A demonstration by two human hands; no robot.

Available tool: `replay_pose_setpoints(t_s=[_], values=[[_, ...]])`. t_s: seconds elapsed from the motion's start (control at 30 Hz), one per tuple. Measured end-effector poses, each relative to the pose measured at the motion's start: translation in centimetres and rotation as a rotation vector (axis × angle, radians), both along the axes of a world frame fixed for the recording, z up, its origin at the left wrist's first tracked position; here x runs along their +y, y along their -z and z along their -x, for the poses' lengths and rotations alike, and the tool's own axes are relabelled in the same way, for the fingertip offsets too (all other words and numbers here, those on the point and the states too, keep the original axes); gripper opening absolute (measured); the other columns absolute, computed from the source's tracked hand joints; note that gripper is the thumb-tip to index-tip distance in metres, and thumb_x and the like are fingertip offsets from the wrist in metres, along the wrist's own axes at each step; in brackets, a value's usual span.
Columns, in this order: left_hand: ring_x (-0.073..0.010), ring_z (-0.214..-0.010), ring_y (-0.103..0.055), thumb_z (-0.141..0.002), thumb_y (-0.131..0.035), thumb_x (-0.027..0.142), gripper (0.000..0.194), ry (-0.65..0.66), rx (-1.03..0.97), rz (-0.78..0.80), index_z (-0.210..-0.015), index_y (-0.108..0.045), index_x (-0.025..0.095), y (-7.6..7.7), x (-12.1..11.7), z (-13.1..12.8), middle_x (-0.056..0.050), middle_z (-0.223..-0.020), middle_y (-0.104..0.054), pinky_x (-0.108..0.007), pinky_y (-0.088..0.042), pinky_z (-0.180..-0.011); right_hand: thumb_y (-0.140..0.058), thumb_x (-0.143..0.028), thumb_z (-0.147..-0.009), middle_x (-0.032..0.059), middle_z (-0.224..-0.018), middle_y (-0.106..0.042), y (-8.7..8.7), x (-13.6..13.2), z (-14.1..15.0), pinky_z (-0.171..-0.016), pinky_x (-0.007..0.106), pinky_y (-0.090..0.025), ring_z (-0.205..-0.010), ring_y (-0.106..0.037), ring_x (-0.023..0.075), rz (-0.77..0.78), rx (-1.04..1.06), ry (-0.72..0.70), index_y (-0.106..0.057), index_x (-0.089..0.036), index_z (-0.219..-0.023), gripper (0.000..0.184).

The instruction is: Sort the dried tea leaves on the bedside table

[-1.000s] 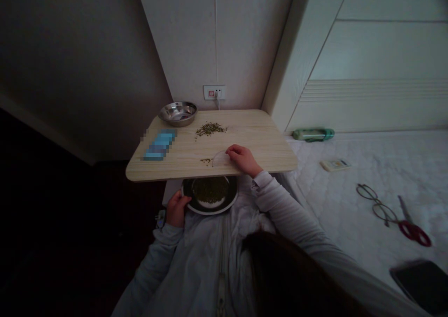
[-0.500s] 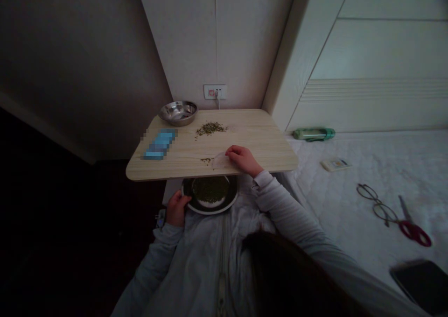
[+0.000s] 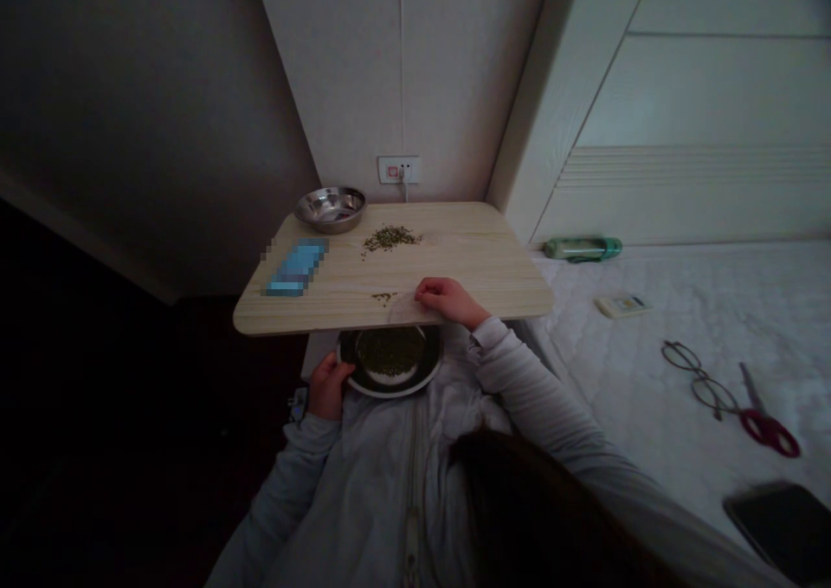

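Note:
My left hand (image 3: 327,387) is closed on the rim of a dark bowl (image 3: 397,392) with a white edge, on my lap partly under the table's front edge. Small green beans or grains (image 3: 393,350) lie inside it. Over the front of the wooden table (image 3: 325,309), my right hand (image 3: 451,300) pinches a thin, clear plastic sheet (image 3: 402,309), its exact shape hard to see. Just left of that sheet are a few loose grains (image 3: 384,297). Farther back spreads a bigger pile of grains (image 3: 391,238).
A steel bowl (image 3: 331,210) stands at the table's back left, with a blurred-out blue phone-like object (image 3: 297,268) before it. On the white bed at right lie a green bottle (image 3: 582,248), glasses (image 3: 698,376), red-handled scissors (image 3: 769,432) and a dark flat device (image 3: 782,527).
My right hand and the clear sheet have shifted slightly left and toward the table's front edge. My left hand and the bowl look unmoved.

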State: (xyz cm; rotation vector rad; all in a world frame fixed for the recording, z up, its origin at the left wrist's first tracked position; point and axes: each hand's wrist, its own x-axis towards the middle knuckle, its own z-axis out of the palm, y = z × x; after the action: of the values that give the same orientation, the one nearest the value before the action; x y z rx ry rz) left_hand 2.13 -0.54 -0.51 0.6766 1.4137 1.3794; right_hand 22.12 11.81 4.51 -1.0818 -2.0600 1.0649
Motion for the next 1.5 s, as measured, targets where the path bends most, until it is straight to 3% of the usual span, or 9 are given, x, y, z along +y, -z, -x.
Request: replay_pose_setpoints(t_s=[0.1,0.23,0.4,0.73,0.9,1.5], values=[[-0.0082,-0.048,-0.045,-0.05,-0.052,0.016,0.012,-0.003,-0.006,0.007,-0.062,-0.052,0.016,-0.1,0.0,-0.1,0.005,-0.05,-0.052,-0.02,-0.032,-0.048,-0.041,-0.027,-0.062,-0.0038,-0.052,-0.05,-0.2,0.0,0.1,-0.05,0.017,-0.031,-0.048,-0.041,0.0048,0.03,0.04,-0.019,-0.052,-0.013,-0.067,0.018],[-0.0082,-0.049,-0.045,-0.049,-0.052,0.015,0.012,-0.007,0.001,0.001,-0.061,-0.052,0.016,-0.2,0.0,-0.1,0.005,-0.05,-0.052,-0.02,-0.033,-0.049,-0.039,-0.027,-0.063,-0.0036,-0.054,-0.05,-0.3,0.3,0.5,-0.05,0.017,-0.031,-0.049,-0.041,0.0047,0.025,0.118,0.1,-0.051,-0.014,-0.07,0.019],[-0.0087,-0.049,-0.046,-0.049,-0.052,0.016,0.013,-0.002,-0.023,-0.001,-0.062,-0.052,0.015,-0.1,0.0,-0.1,0.005,-0.05,-0.052,-0.02,-0.033,-0.049,-0.039,-0.028,-0.064,-0.0027,-0.056,-0.051,0.0,0.6,1.1,-0.05,0.017,-0.031,-0.051,-0.042,0.0053,-0.064,0.062,0.189,-0.051,-0.014,-0.069,0.019],[-0.0092,-0.05,-0.046,-0.05,-0.053,0.017,0.014,-0.025,0.005,-0.009,-0.063,-0.052,0.016,0.2,0.0,0.2,0.005,-0.052,-0.054,-0.02,-0.033,-0.05,-0.039,-0.028,-0.064,-0.0024,-0.057,-0.051,-0.2,0.3,1.1,-0.053,0.018,-0.032,-0.053,-0.043,0.0057,-0.053,0.025,0.141,-0.052,-0.014,-0.069,0.02],[-0.0096,-0.05,-0.046,-0.049,-0.054,0.019,0.015,-0.025,-0.018,-0.014,-0.065,-0.052,0.017,0.7,0.0,0.6,0.005,-0.052,-0.054,-0.021,-0.033,-0.048,-0.037,-0.03,-0.065,-0.0021,-0.057,-0.051,-0.2,0.3,1.1,-0.053,0.018,-0.032,-0.052,-0.042,0.0056,-0.061,0.031,0.181,-0.051,-0.014,-0.071,0.022],[-0.0088,-0.047,-0.045,-0.048,-0.053,0.019,0.012,-0.052,0.004,-0.022,-0.06,-0.051,0.015,-0.1,-0.2,-0.1,0.005,-0.05,-0.051,-0.021,-0.032,-0.047,-0.039,-0.028,-0.065,-0.002,-0.058,-0.052,-0.2,0.1,1.0,-0.053,0.018,-0.031,-0.054,-0.043,0.0061,-0.088,-0.016,0.119,-0.053,-0.014,-0.071,0.021]])
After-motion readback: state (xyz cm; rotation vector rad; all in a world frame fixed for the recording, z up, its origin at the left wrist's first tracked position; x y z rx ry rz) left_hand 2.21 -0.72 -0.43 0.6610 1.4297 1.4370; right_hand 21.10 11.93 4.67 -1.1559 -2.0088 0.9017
